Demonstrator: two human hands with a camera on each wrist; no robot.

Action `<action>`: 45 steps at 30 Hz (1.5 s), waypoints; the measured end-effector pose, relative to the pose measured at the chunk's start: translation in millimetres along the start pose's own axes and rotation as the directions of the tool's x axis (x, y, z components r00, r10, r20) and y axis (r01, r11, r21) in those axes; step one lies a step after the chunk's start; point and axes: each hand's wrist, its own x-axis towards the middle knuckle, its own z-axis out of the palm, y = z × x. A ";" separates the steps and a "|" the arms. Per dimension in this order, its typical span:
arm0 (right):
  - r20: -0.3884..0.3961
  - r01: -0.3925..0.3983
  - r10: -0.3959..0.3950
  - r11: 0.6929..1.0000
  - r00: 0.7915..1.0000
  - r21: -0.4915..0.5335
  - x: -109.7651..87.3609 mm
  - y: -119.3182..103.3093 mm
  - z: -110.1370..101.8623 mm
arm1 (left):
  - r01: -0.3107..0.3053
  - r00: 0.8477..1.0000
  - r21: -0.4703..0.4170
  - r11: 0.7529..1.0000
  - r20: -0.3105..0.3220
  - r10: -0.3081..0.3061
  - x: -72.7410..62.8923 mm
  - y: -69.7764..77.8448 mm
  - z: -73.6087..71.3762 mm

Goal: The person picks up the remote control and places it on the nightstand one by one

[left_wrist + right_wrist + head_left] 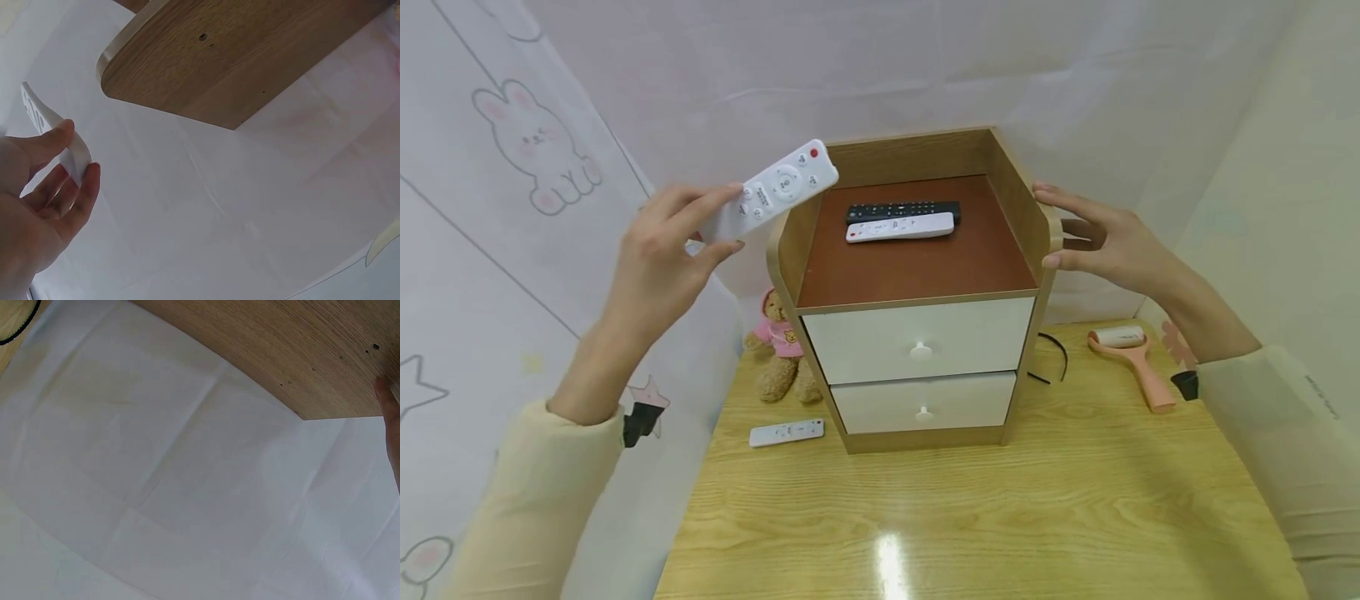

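Note:
In the head view my left hand [664, 254] pinches a white remote control [785, 185] by its lower end, raised at the left of a small wooden cabinet [925, 442]. The left wrist view shows that remote [76, 151] edge-on between thumb and fingers, apart from the cabinet's side panel [181, 69]. My right hand [1108, 237] touches the cabinet's right side panel near its upper front corner, fingers spread. One finger [389, 403] lies against that panel in the right wrist view. On the cabinet's brown top lie a black remote [936, 208] and another white remote [901, 227] side by side.
Another white remote [786, 432] lies on the wooden table [1037, 517], left of the cabinet. Behind it sits a teddy bear [781, 333] in pink. Right of the cabinet are a black band [1063, 354] and an orange-handled lint roller [1138, 362]. Two white drawers [865, 342] are closed.

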 end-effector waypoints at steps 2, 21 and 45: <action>0.001 0.000 0.000 1.000 1.000 -0.002 0.2 0.0 -0.2 | -0.008 1.000 -0.015 1.000 0.014 0.009 3.5 2.6 0.4; -0.006 -0.016 0.016 1.000 1.000 -0.017 -4.4 -14.3 -1.1 | -0.092 0.974 -0.069 0.993 0.199 0.104 44.7 24.7 13.2; -0.005 -0.017 0.017 1.000 1.000 0.004 -2.8 -9.9 0.2 | -0.100 0.887 -0.103 0.990 0.441 0.136 76.0 35.6 47.0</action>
